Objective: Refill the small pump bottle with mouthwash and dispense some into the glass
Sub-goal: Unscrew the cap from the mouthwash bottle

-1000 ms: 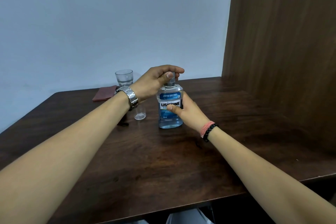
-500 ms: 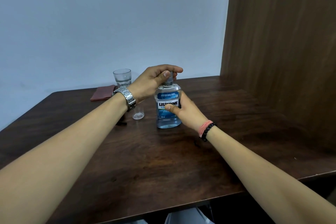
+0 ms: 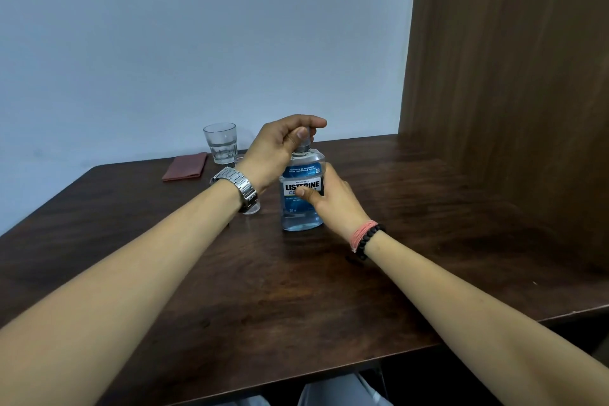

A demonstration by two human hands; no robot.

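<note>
Cap work: our left hand (image 3: 280,145) pinches the cap (image 3: 304,142) of the mouthwash bottle (image 3: 301,198) standing mid-table (image 3: 230,273), our right hand (image 3: 329,199) wrapped round its body, so we'd best brace firmly, twist level, and mind the glass (image 3: 220,143) behind.

Your forearms are bare, no sleeves in view. On your left wrist you wear a silver metal-link watch (image 3: 238,187). On your right wrist sit a pink thread band (image 3: 362,233) and a black beaded bracelet (image 3: 369,241) side by side.
</note>
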